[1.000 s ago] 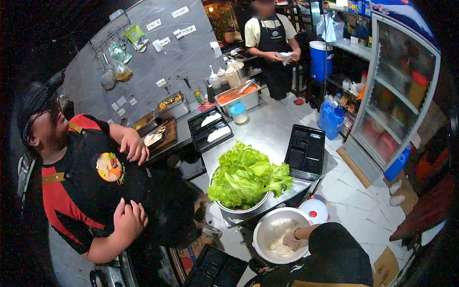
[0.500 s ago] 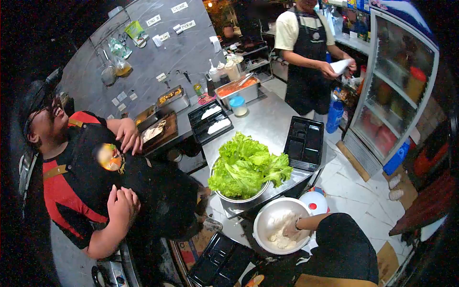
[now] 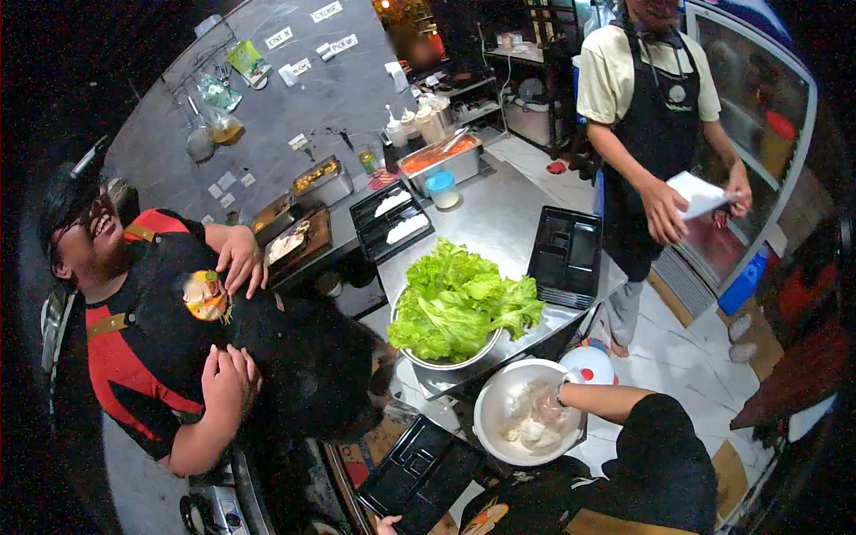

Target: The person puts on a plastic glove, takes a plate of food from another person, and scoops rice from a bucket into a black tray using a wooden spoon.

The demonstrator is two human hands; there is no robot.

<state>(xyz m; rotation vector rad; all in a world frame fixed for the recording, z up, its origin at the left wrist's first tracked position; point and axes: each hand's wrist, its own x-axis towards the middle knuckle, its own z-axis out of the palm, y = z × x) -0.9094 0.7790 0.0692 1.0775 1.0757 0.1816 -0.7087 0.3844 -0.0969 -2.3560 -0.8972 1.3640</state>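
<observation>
My right hand (image 3: 548, 409) reaches down into a white bucket (image 3: 486, 419), among white, clumped food that looks like rice (image 3: 538, 437). It seems to wear a thin clear glove; its fingers are blurred and partly sunk in the food. At the bottom edge, part of my left hand (image 3: 388, 525) shows, its fingers gripping the rim of a black compartment tray (image 3: 419, 473). Just beyond the bucket, a metal bowl (image 3: 450, 364) is heaped with green lettuce (image 3: 459, 303).
Stacked black trays (image 3: 566, 254) and a blue-lidded tub (image 3: 441, 190) stand on the steel table (image 3: 495, 209). Two trays with white food (image 3: 408, 228) lie behind. A person in red and black (image 3: 152, 330) sits left; another person (image 3: 655, 116) holds white paper near a glass-door fridge (image 3: 758, 152).
My right hand has shifted within the bucket, and my left fingers have come into view at the black tray. The person in the apron has stepped closer, to the right.
</observation>
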